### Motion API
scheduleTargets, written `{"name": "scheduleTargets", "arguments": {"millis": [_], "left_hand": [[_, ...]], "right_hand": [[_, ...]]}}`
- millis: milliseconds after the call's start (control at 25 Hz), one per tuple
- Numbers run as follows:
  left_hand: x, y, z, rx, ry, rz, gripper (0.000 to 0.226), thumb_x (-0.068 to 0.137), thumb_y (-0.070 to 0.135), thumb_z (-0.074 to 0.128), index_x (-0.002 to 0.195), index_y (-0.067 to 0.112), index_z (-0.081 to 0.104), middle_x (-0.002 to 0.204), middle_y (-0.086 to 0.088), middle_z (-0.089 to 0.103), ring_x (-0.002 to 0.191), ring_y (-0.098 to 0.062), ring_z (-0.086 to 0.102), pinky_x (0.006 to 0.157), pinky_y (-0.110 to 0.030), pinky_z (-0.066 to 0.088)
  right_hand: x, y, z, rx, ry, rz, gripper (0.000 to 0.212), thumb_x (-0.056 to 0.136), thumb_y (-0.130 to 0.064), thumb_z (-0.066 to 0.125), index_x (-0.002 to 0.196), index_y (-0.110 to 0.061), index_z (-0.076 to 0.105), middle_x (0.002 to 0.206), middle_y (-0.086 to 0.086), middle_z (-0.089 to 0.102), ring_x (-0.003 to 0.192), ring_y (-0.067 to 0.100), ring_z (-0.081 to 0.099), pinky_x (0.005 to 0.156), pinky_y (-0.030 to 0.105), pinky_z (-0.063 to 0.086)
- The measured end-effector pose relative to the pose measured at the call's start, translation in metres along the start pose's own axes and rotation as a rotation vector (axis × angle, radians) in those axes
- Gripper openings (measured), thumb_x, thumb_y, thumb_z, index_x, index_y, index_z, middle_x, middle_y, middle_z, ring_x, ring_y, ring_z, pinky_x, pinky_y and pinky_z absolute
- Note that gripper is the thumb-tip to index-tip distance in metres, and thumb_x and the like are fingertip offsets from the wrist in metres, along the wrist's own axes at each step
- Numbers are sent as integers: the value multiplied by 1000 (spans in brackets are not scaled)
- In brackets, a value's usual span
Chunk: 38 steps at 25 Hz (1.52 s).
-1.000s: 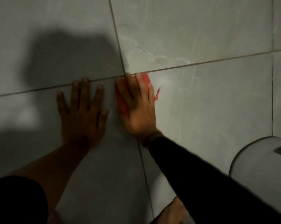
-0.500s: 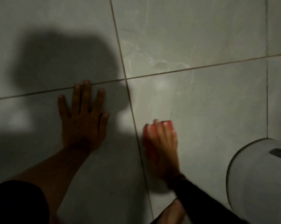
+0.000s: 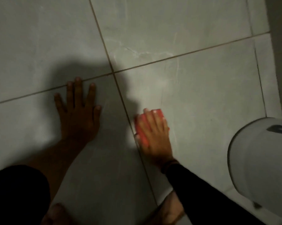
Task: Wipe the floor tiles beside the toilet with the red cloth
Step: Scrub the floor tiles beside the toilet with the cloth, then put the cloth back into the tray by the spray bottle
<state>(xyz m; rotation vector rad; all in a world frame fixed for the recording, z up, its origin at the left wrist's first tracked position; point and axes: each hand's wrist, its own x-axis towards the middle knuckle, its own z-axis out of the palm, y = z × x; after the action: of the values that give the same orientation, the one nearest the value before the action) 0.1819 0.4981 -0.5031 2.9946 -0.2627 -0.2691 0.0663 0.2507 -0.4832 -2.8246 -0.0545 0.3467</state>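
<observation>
My right hand [image 3: 154,135] presses the folded red cloth [image 3: 141,128] flat onto a grey floor tile [image 3: 201,98], just right of a grout line. Only the cloth's left edge and its tip past my fingertips show; the hand hides the remainder. My left hand [image 3: 79,114] lies flat on the neighbouring tile to the left, fingers spread, bearing my weight, with nothing in it. The white toilet [image 3: 260,159] stands at the right edge, a short way from the cloth.
Grout lines cross above my hands at the tile joint [image 3: 113,73]. A wall base [image 3: 281,54] runs down the right edge. My bare feet [image 3: 169,210] rest at the bottom. A dark shadow [image 3: 81,70] covers the tiles around my left hand.
My right hand slid the red cloth toward me and to the right, from the grout crossing down onto the lower right tile. My left hand stayed planted.
</observation>
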Motion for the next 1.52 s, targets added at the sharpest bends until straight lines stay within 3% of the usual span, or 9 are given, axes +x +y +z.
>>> {"name": "scheduleTargets", "arguments": {"millis": [120,320,440,560,720,920,1080,1320,1520], "left_hand": [[-1,13,-31,13,-159,-9,72,106,49,29,171,19,16,179,-21,9,165,-44,11,124,-72,9],[-5,133,-111,-458,-547,-160,75,106,52,42,167,11,31,175,-16,28,163,-34,24,131,-50,20],[-14,241,-184,-781,-838,-117,72,103,54,51,164,18,39,173,-6,36,158,-22,36,128,-35,24],[-30,328,-256,-905,-1032,73,33,101,32,63,133,25,70,143,-12,70,119,-19,70,108,-38,54],[-55,421,-320,-830,-1123,269,26,92,17,72,115,29,75,113,-4,79,104,-22,77,96,-45,63],[-85,558,-342,-512,-1116,549,38,92,27,68,130,23,70,114,3,72,100,-17,69,88,-34,60],[-100,631,-311,-279,-987,646,35,96,37,60,128,24,64,120,-3,74,84,-13,62,73,-28,50],[-103,684,-253,78,-774,759,38,100,34,58,129,11,63,131,-17,70,119,-37,70,90,-43,54],[-118,683,-234,166,-738,712,45,98,29,64,136,9,56,127,-15,68,99,-29,65,77,-39,46]], "right_hand": [[13,44,-47,306,-24,401,63,111,-40,36,169,-18,37,182,13,24,170,33,10,139,52,4],[-7,41,-158,1278,208,868,41,116,-7,44,154,4,54,150,16,61,128,20,61,109,29,56],[-64,40,-232,1576,354,1118,36,116,-19,44,141,0,61,135,20,68,122,39,65,101,47,58],[-132,53,-311,1770,439,1278,44,112,-34,55,144,-6,64,139,24,73,129,47,70,113,65,55],[-206,93,-385,1842,680,1357,45,107,-28,60,143,-3,68,139,28,74,129,47,70,116,65,53],[-289,169,-427,1893,788,1482,32,98,-12,54,118,-11,78,104,18,83,81,31,79,61,36,67],[-306,223,-410,1761,853,1553,40,95,-2,59,131,-14,72,131,22,75,120,44,71,92,48,63],[-294,286,-361,1725,719,1597,46,100,3,57,142,-10,70,138,24,74,123,45,72,107,61,61],[-285,300,-338,1340,573,1769,44,93,-9,76,137,-9,71,135,16,76,120,36,74,107,47,63]]}}
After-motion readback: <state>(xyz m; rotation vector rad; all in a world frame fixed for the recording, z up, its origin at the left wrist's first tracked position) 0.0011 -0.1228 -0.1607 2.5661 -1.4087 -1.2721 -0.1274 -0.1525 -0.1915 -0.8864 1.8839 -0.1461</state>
